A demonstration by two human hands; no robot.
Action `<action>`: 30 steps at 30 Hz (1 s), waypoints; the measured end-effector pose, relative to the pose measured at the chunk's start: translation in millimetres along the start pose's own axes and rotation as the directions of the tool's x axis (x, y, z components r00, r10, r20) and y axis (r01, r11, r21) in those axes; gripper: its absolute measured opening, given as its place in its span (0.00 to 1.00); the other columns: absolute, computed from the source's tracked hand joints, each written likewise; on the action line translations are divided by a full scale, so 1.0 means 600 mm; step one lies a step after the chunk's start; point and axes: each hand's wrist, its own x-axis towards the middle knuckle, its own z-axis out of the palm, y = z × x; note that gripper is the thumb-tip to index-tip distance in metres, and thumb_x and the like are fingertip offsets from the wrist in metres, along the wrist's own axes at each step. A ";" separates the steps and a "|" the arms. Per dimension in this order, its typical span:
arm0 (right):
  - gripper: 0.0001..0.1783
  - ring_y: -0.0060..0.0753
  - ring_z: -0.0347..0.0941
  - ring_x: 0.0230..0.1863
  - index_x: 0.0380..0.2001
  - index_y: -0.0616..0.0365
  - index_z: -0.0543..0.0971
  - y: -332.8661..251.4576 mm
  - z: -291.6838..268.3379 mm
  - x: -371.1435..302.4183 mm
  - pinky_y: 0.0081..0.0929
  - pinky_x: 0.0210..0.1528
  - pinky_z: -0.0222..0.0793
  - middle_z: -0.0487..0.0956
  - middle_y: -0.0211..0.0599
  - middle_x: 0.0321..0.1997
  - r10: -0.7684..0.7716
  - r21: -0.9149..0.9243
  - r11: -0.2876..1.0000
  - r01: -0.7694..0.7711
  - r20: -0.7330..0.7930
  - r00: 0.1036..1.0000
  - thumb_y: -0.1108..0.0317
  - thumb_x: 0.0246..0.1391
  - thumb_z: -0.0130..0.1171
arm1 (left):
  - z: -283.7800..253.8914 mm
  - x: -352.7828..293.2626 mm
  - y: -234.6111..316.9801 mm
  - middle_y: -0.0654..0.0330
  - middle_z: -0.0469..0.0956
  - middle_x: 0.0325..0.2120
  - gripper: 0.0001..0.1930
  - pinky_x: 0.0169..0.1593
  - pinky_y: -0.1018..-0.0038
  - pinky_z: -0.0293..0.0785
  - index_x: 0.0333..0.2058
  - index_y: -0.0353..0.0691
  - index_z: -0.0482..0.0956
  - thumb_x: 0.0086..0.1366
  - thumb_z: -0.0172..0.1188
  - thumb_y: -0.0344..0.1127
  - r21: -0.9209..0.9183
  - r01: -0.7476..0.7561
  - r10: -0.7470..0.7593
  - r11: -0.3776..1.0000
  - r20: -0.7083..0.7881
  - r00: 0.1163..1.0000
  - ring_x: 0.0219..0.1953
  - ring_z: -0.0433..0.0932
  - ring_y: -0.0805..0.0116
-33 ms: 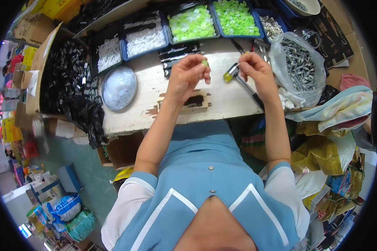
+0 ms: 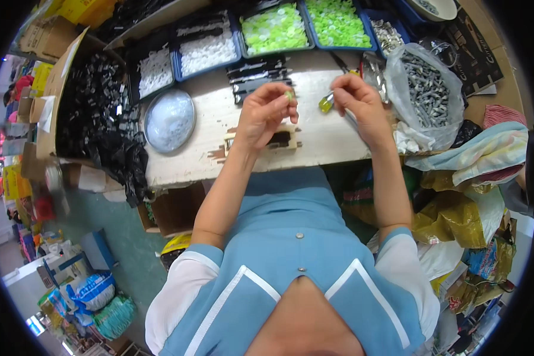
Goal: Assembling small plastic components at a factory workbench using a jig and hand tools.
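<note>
While the left hand pinches a small green piece between thumb and forefinger, at two o'clock from its palm, the right hand has its fingertips curled, though whether they grip anything I cannot tell; a yellow-headed hammer lies just beside them at nine o'clock; from the left hand, a wooden fixture sits at five, a tray of green pieces at twelve.

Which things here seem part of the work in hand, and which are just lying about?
Likely part of the work:
small green piece, pinched in the left hand
yellow-headed hammer, by the right hand
wooden fixture
green pieces in trays

Probably just lying about:
pastel towel
gold sack
blue-and-white bag
</note>
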 end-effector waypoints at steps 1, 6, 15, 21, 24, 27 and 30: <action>0.03 0.12 0.61 0.23 0.31 0.59 0.72 0.002 0.025 -0.003 0.11 0.25 0.57 0.68 0.23 0.23 0.021 0.012 1.000 -0.021 0.037 0.999 0.73 0.52 0.50 | -0.003 -0.022 -0.003 0.56 0.75 0.27 0.07 0.30 0.73 0.74 0.35 0.36 0.73 0.56 0.55 0.26 -0.051 0.026 -0.028 0.998 -0.033 0.999 0.28 0.75 0.70; 0.07 0.14 0.60 0.23 0.31 0.58 0.72 0.017 0.107 -0.007 0.12 0.27 0.57 0.67 0.23 0.22 0.113 0.081 0.988 -0.128 0.167 0.979 0.67 0.52 0.53 | -0.026 -0.080 -0.007 0.56 0.74 0.27 0.06 0.30 0.72 0.74 0.34 0.36 0.72 0.56 0.55 0.26 -0.109 -0.042 0.040 0.993 -0.023 0.999 0.28 0.74 0.70; 0.06 0.13 0.60 0.23 0.31 0.58 0.72 0.029 0.145 -0.011 0.11 0.26 0.57 0.68 0.22 0.24 0.155 0.102 0.979 -0.176 0.190 0.970 0.67 0.51 0.54 | -0.040 -0.103 -0.002 0.57 0.74 0.29 0.07 0.31 0.73 0.74 0.34 0.36 0.71 0.56 0.56 0.26 -0.043 -0.143 0.142 0.989 -0.016 0.990 0.28 0.74 0.70; 0.04 0.11 0.59 0.20 0.29 0.57 0.72 0.038 0.150 -0.007 0.10 0.23 0.54 0.69 0.20 0.23 0.188 0.151 0.963 -0.222 0.213 0.959 0.69 0.51 0.53 | -0.044 -0.108 0.003 0.58 0.74 0.31 0.06 0.31 0.74 0.75 0.32 0.35 0.73 0.54 0.57 0.23 0.083 -0.227 0.229 0.970 -0.016 0.973 0.28 0.74 0.71; 0.04 0.10 0.59 0.20 0.30 0.56 0.73 0.038 0.154 -0.008 0.10 0.22 0.53 0.69 0.20 0.22 0.186 0.117 0.969 -0.219 0.248 0.951 0.69 0.51 0.53 | -0.045 -0.110 0.004 0.58 0.74 0.31 0.05 0.32 0.75 0.75 0.31 0.34 0.73 0.54 0.57 0.22 0.128 -0.244 0.248 0.961 -0.023 0.968 0.29 0.74 0.71; 0.04 0.11 0.60 0.21 0.29 0.57 0.73 0.038 0.153 -0.007 0.10 0.23 0.55 0.70 0.21 0.23 0.210 0.076 0.967 -0.242 0.293 0.933 0.68 0.52 0.53 | -0.045 -0.114 0.004 0.58 0.74 0.30 0.06 0.33 0.76 0.76 0.32 0.34 0.73 0.54 0.56 0.22 0.154 -0.260 0.269 0.953 -0.039 0.962 0.29 0.75 0.71; 0.05 0.12 0.61 0.23 0.29 0.58 0.73 0.041 0.153 -0.009 0.11 0.26 0.57 0.70 0.23 0.25 0.217 0.040 0.970 -0.238 0.287 0.933 0.68 0.52 0.52 | -0.048 -0.119 0.009 0.58 0.75 0.29 0.06 0.35 0.75 0.76 0.33 0.33 0.74 0.55 0.55 0.22 0.214 -0.228 0.244 0.950 -0.055 0.968 0.30 0.76 0.70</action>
